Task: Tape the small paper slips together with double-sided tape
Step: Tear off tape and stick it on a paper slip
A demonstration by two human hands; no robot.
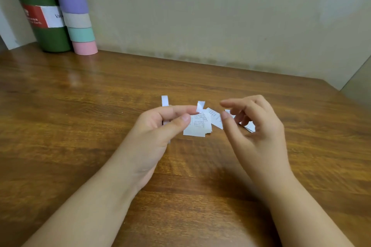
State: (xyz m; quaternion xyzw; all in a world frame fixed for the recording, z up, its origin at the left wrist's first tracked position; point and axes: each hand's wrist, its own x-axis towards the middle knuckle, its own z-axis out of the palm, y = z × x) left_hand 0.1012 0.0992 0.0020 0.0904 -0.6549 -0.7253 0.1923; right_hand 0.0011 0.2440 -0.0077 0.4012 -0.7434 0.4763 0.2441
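A loose pile of small printed paper slips (197, 125) is seen lying on the wooden counter (80, 106), directly between the two hands and partly hidden behind the fingertips of both. A few more slips (250, 126) are glimpsed under the right hand, mostly covered by its fingers. A short white strip of double-sided tape (200, 106) is pinched between the thumb and forefinger of the left hand (160, 128), its free end standing up just above the pile; whether it touches the slips cannot be told. A second white strip (164, 100) is noted rising behind the left hand's knuckles, with its lower part hidden by the hand, so what holds it cannot be told. The remaining left fingers (181, 109) are curled inward toward the palm. The right hand (259, 126) is held just beside the pile with nothing seen gripped: forefinger extended toward the left, thumb raised below it with a narrow gap between them, other fingers loosely bent over the slips. Both forearms are angled in from the lower corners, hands raised slightly above the counter. At the far left corner, a green bottle (42, 14) and a stack of pastel tape rolls (75, 10) are recorded against the wall.
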